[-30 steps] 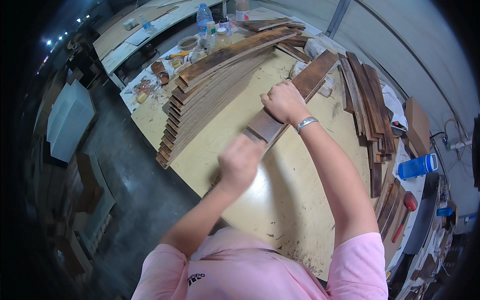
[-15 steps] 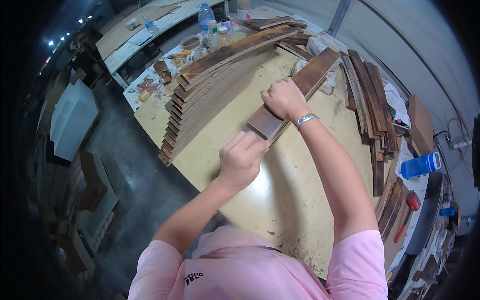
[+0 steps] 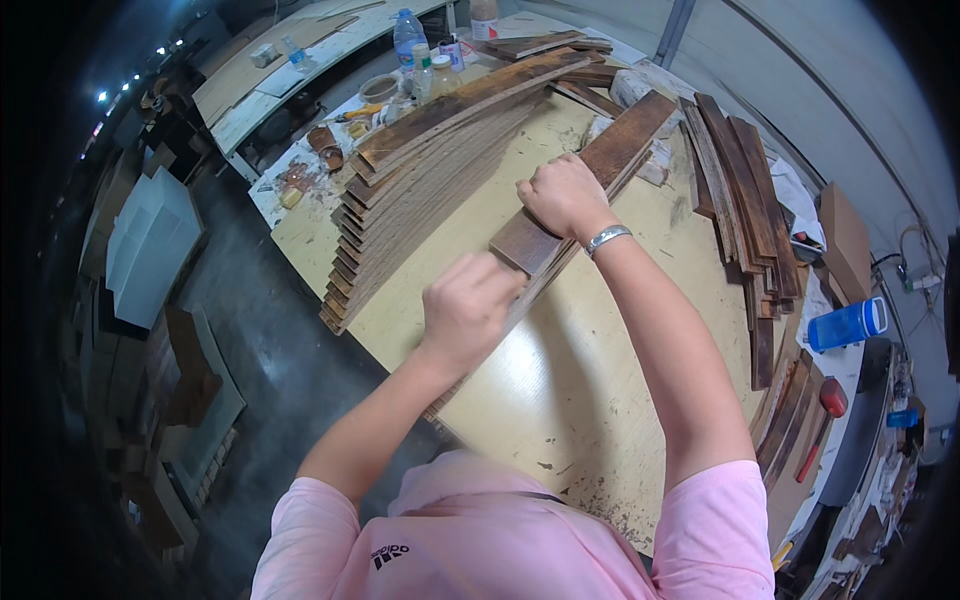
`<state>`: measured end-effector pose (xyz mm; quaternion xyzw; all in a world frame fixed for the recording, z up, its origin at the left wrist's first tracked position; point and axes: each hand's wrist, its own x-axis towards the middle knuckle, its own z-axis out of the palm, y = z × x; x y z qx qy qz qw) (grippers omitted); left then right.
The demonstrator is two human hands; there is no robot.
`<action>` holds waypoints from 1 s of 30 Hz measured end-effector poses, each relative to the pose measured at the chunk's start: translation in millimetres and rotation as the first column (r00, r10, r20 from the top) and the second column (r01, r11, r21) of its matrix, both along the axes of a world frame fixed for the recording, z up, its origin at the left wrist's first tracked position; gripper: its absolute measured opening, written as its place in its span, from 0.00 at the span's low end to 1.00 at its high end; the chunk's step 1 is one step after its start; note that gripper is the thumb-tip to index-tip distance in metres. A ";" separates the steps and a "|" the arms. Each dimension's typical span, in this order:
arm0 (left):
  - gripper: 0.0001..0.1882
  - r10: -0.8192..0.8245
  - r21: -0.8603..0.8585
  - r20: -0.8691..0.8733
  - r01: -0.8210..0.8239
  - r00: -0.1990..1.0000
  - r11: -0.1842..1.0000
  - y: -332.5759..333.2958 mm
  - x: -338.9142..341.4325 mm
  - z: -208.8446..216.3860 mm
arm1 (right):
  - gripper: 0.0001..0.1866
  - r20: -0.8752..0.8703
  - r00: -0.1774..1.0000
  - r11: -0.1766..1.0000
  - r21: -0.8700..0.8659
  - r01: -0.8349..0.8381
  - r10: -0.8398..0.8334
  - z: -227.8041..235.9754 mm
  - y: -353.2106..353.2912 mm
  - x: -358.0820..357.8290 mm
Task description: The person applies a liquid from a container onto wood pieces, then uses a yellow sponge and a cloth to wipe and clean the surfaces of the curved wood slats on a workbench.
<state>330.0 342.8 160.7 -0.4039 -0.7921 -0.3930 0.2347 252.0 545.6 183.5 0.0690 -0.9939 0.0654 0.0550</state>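
A long brown wooden plank (image 3: pixel 628 137) lies at a slant across the pale tabletop, with the edge of another board showing beneath it. My right hand (image 3: pixel 566 198), a silver bracelet at its wrist, is closed over the plank's middle and presses on it. Just beyond that grip, on my side, the plank's squared near end (image 3: pixel 525 243) shows. Beside this end is my left hand (image 3: pixel 465 305), its fingers curled together and slightly smeared by motion. Whatever those fingers hold is hidden.
Fanned, stacked planks (image 3: pixel 400 190) line the table's left side. More dark boards (image 3: pixel 745 200) lie at the right, near a blue bottle (image 3: pixel 842 325) and a red-handled tool (image 3: pixel 825 410). Bottles (image 3: pixel 410 38) and a round bowl (image 3: pixel 378 90) stand at the far left.
My left hand has moved down and left, away from the plank's squared end, uncovering more of the board below. The right hand keeps its grip with hardly any shift.
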 end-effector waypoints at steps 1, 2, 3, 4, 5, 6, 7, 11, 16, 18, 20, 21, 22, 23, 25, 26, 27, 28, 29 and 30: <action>0.08 0.053 0.043 0.028 -0.054 0.998 0.998 -1.1 -1.8 -1.0 | 0.25 0.008 1.000 1.000 -0.002 0.007 -0.007 -0.4 1.4 0.5; 0.08 0.105 0.082 0.058 -0.109 0.993 0.991 -4.6 -5.4 -4.5 | 0.25 0.015 1.000 1.000 -0.006 0.013 -0.013 -0.6 2.2 0.3; 0.08 0.150 0.118 0.092 -0.161 0.984 0.980 -8.9 -8.8 -9.3 | 0.25 0.015 1.000 1.000 -0.008 0.009 -0.009 0.7 1.2 1.3; 0.08 0.232 0.121 0.100 -0.243 0.968 0.962 -17.5 -16.7 -15.3 | 0.25 0.016 1.000 1.000 -0.010 0.006 -0.006 2.4 -0.7 0.9; 0.08 0.221 0.091 0.086 -0.229 0.971 0.969 -18.4 -12.8 -18.7 | 0.25 0.019 1.000 1.000 -0.011 0.000 0.000 2.9 -2.1 0.8; 0.07 0.211 0.060 0.073 -0.215 0.975 0.975 -20.7 -4.5 -22.5 | 0.25 0.017 1.000 1.000 -0.007 0.001 0.000 2.0 -1.4 1.4; 0.07 0.200 0.029 0.061 -0.202 0.978 0.979 -22.8 3.7 -25.8 | 0.25 0.016 1.000 1.000 -0.004 0.001 -0.001 0.8 -0.8 2.0; 0.07 0.194 0.077 0.106 -0.203 0.975 0.976 -20.2 -0.8 -17.3 | 0.26 0.011 1.000 1.000 0.000 0.009 -0.009 -0.8 1.3 0.9; 0.07 0.109 0.047 0.113 -0.114 0.988 0.992 -17.6 8.9 -21.7 | 0.26 0.018 1.000 1.000 -0.008 0.013 -0.013 -3.3 -0.2 0.5; 0.07 0.136 0.069 0.102 -0.143 0.985 0.987 -17.6 2.9 -18.0 | 0.26 0.014 1.000 1.000 -0.006 0.011 -0.011 -0.1 -1.3 0.5; 0.07 0.154 0.063 0.096 -0.161 0.983 0.985 -17.7 2.3 -17.8 | 0.26 0.013 1.000 1.000 -0.001 0.021 -0.021 3.0 0.5 2.2; 0.07 0.160 0.046 0.093 -0.164 0.983 0.985 -17.3 4.0 -19.3 | 0.26 0.008 1.000 1.000 -0.007 0.017 -0.017 1.1 0.2 2.4; 0.07 0.165 0.029 0.091 -0.168 0.982 0.985 -16.6 6.0 -20.7 | 0.26 0.002 1.000 1.000 -0.013 0.014 -0.014 -1.7 -0.4 2.0; 0.07 0.170 0.013 0.083 -0.172 0.982 0.985 -15.6 5.7 -21.1 | 0.26 -0.009 1.000 1.000 -0.019 0.009 -0.009 -2.5 -1.0 -0.2; 0.06 0.089 0.042 0.116 -0.094 0.989 0.995 -13.3 11.0 -18.6 | 0.26 0.002 1.000 0.999 -0.029 0.023 -0.023 -4.3 0.4 -0.5; 0.06 0.105 0.057 0.167 -0.116 0.980 0.992 -13.5 10.3 -19.9 | 0.25 0.009 0.999 0.999 -0.036 0.031 -0.031 -5.3 0.8 0.7; 0.06 0.120 0.071 0.217 -0.139 0.969 0.988 -13.4 9.5 -18.3 | 0.25 -0.004 1.000 0.999 -0.033 0.025 -0.025 -5.6 1.1 -0.2; 0.06 0.227 0.062 0.221 -0.246 0.948 0.967 -16.5 -0.2 -12.0 | 0.25 -0.017 1.000 0.999 -0.030 0.019 -0.020 -5.5 1.7 -2.2; 0.06 0.217 0.043 0.177 -0.228 0.960 0.973 -17.6 -0.4 -16.5 | 0.25 -0.029 0.999 1.000 -0.024 0.015 -0.015 -4.9 2.1 -2.7; 0.06 0.206 0.024 0.132 -0.210 0.970 0.977 -18.4 0.4 -24.3 | 0.25 -0.023 1.000 1.000 -0.027 0.015 -0.015 -5.2 1.8 -2.0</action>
